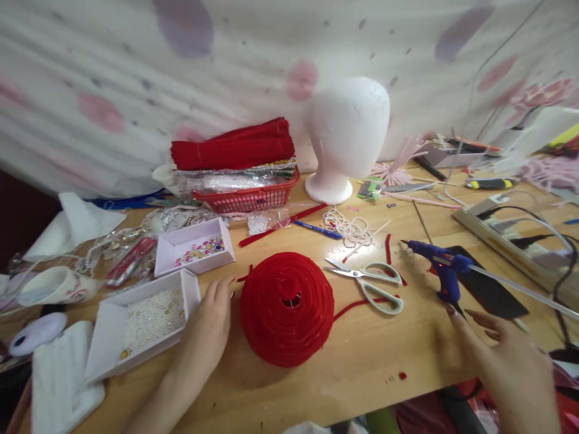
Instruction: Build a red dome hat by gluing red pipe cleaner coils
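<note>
A dome-shaped coil of red fuzzy pipe cleaner (288,337) sits in the middle of the wooden table, with a small hole and wire showing at its top. My left hand (215,319) rests just left of it, fingers loosely extended, their tips close to a short red end poking out. Off to the right, my right hand (502,355) is open, thumb and fingers spread below the handle of a blue glue gun (446,268). The gun has a small red light lit and a clear glue stick in its back. Scissors with pale green handles (368,280) lie opened between coil and gun.
Two white boxes, one of coloured gems (160,247) and one of pearl beads (97,343), stand at left. Behind are a red basket (248,199) and a white foam head (350,132). A power strip (497,241) with cables lies right, near a black phone-like slab (486,286).
</note>
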`<state>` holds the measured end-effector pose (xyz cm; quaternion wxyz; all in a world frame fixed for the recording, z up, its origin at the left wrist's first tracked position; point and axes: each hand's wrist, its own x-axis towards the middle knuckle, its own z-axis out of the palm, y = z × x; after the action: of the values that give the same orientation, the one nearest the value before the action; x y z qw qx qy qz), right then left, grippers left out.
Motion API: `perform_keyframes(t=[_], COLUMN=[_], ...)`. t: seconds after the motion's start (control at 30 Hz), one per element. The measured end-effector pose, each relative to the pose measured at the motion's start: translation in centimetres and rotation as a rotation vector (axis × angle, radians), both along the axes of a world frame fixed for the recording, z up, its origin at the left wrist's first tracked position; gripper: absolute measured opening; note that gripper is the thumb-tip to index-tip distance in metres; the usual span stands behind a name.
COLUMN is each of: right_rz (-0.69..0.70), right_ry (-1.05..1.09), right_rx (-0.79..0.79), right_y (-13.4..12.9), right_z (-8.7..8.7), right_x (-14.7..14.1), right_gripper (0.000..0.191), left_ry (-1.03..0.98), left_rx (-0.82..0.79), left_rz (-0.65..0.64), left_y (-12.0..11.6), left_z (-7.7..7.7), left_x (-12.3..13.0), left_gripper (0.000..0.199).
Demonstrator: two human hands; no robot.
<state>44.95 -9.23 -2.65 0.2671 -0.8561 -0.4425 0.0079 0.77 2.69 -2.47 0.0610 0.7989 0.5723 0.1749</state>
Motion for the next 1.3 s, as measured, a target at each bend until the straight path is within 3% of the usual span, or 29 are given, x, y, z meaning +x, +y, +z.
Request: perform_keyframes(t=[0.1,0.2,0.33,0.47,0.63,0.7,0.8,0.9,1.07,1.13,1.2,1.3], right_rz=[-0.185,-0.196,-0.036,0.199,0.234,0.364,0.72,0.873,0.665,0.606,0.612,0.652], right_ry=[0.122,0.188,0.071,-0.024,0.194,0.392,0.666,0.94,1.389,1.507,1.583,1.686], right_rx=[-0.09,-0.08,0.054,0.219,0.46,0.524,0.388,0.218,0.092,0.051,-0.024,-0.184], right_y=[-1.1,-1.4,-0.7,0.0,0.0,0.2,0.9,1.7,1.9,1.8,1.8,1.8], right_z=[-0.1,0.3,0.7,1.4,3.3,4.2,5.2,5.1,4.0,3.6,3.3,3.1], right_x=[-2.6,-5.5,-8.1,-9.6,-13.5,-15.8,-18.7,-20.2,-20.7,-20.6,-20.5,-20.3], right_gripper=[0.038,0.037,0.041,0.025,0.005,0.013,0.028,0.02,0.016,0.014,0.013,0.019], left_ry=[0.122,0.2,0.221,0.187,0.082,-0.143,-0.426,-0.526,-0.846,-0.912,-0.893,-0.833], left_rx=[-0.06,-0.086,-0.067,-0.026,0.084,0.099,-0.177,-0.423,-0.746,-0.799,-0.755,-0.675], left_rz=[0.005,0.008,0.002,-0.006,0.096,0.0,-0.323,-0.428,-0.212,-0.147,-0.177,-0.345], left_y=[0.8,1.6,2.8,3.3,0.0,-2.4,-5.6,-7.1,-7.3,-7.1,-6.8,-6.1], left_z=[0.3,0.8,0.9,1.3,4.8,6.6,8.1,8.1,7.1,6.9,6.7,6.4], left_x=[0.8,1.7,2.5,2.2,0.9,1.0,2.2,3.5,3.8,3.4,2.7,1.8], left_gripper=[0.039,0.041,0.035,0.027,0.019,0.011,0.015,0.023,0.012,0.011,0.013,0.02])
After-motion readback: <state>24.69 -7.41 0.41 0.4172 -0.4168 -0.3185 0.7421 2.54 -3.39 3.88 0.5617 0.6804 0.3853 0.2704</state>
